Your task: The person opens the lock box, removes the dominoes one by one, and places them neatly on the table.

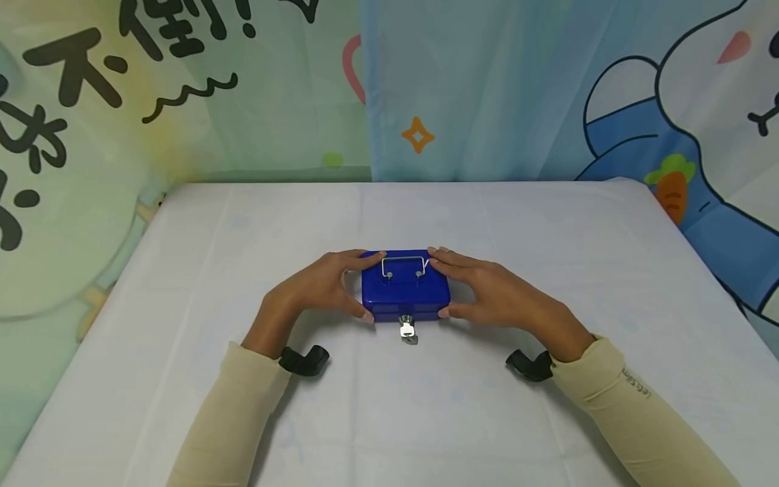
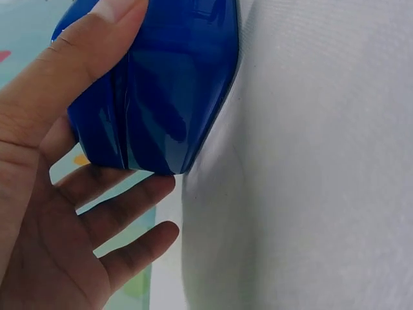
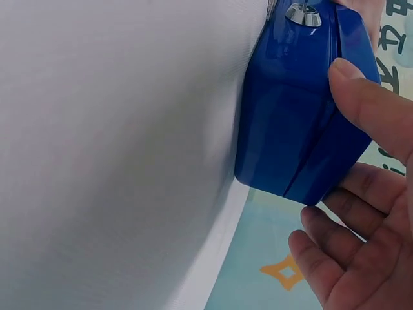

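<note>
A blue metal cash box stands on the white-covered table in the head view, its lid closed. A thin wire handle lies on its lid. Keys hang from the lock at its front, and the right wrist view shows the round silver lock. My left hand grips the box's left side, thumb at the front corner and fingers toward the back. On the other side, my right hand holds it the same way, its thumb pressed near the lid seam.
The white tablecloth spreads around the box on all sides. Behind the table hangs a printed curtain with cartoon figures and lettering. Dark straps sit at both wrists, close over the cloth.
</note>
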The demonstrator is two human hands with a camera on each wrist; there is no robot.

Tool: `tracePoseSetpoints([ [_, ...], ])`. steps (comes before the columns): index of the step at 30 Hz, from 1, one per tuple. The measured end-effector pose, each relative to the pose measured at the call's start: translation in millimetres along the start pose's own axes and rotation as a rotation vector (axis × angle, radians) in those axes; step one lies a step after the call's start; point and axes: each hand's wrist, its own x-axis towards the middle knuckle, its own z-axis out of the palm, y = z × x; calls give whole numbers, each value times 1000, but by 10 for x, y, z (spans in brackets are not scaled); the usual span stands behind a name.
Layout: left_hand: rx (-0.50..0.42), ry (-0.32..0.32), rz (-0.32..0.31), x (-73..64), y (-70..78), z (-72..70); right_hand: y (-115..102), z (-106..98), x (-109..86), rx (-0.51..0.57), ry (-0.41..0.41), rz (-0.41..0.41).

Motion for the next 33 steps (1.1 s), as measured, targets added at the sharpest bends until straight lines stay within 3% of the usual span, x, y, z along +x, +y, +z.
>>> tracePoseSetpoints([
  [13, -100, 16, 16, -8, -60, -30, 33, -22, -10, 74, 3, -30],
  [33, -339, 0, 24, 34, -174, -5, 115, -52, 4, 213, 124, -88],
])
